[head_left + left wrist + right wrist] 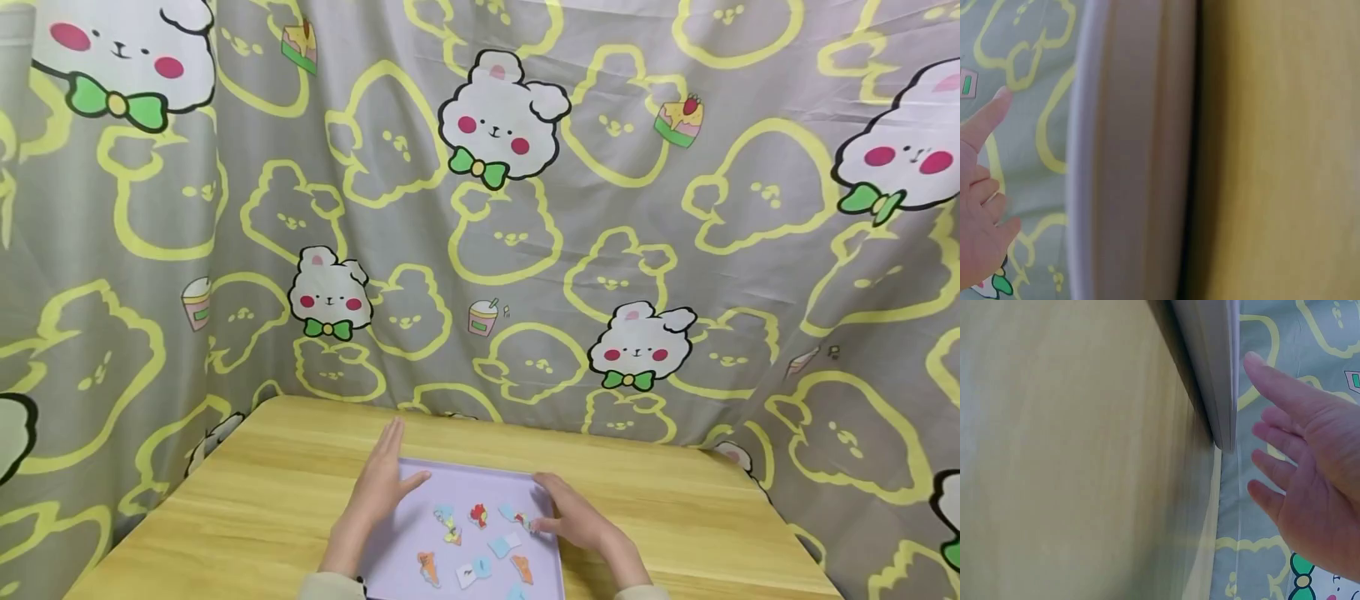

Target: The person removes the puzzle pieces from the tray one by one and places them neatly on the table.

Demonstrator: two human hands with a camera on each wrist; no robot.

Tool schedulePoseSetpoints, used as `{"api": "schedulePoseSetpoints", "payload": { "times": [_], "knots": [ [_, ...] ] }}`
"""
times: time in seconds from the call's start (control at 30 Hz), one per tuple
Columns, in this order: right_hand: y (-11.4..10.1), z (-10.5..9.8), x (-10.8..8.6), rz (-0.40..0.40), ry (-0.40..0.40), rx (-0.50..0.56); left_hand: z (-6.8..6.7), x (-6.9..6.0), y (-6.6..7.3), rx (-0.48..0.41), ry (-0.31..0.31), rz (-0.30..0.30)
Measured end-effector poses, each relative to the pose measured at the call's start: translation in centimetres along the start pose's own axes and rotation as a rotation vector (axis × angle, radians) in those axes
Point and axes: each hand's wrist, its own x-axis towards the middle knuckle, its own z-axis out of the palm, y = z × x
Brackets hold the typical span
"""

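A shallow lilac tray (405, 521) lies at the near side of the table, cut off by the head view's bottom edge. My left hand (378, 483) is at its left side, fingers straight and thumb spread over the rim. On the right side is my right hand (581, 517), its thumb reaching inward near a blue-and-red flat piece (517, 517). Whether either hand touches the tray is unclear. Several flat cut-out pieces lie scattered in it, among them a red one (478, 516), an orange one (428, 568) and a blue-and-white one (505, 546).
The wooden table (300, 467) extends behind and to both sides of the tray. A grey curtain (420, 242) printed with bears hangs round its back and sides. The tray's side wall (1129, 156) fills the middle of the left wrist view.
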Motion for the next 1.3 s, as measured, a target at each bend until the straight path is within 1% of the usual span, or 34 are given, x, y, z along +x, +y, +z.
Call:
{"api": "schedulePoseSetpoints", "payload": {
  "times": [0.17, 0.47, 0.57, 0.67, 0.87, 1.0, 1.13, 1.3],
  "knots": [
    [-0.2, 0.0, 0.0, -0.019, -0.045, -0.011, -0.5, -0.2, -1.0, -0.051, -0.039, -0.042],
    [0.0, 0.1, 0.2, -0.055, -0.073, -0.075, -1.5, -0.8, -2.6, -0.116, -0.083, -0.102],
    [0.1, 0.1, 0.2, -0.070, -0.077, -0.099, -1.6, -1.1, -3.1, -0.118, -0.097, -0.132],
    [0.0, 0.1, 0.2, -0.078, -0.086, -0.119, -1.7, -1.5, -3.6, -0.109, -0.101, -0.150],
    [0.0, 0.4, 0.5, -0.081, -0.100, -0.200, -2.0, -2.1, -4.4, -0.135, -0.130, -0.213],
    [0.0, 0.6, 0.7, -0.084, -0.101, -0.264, -2.0, -2.4, -5.1, -0.099, -0.137, -0.227],
    [-0.1, 0.6, 0.8, -0.118, -0.095, -0.315, -2.1, -2.6, -5.5, -0.050, -0.149, -0.248],
    [-0.1, 0.6, 1.0, -0.160, -0.079, -0.342, -2.0, -2.7, -5.9, -0.039, -0.164, -0.258]
  ]
}}
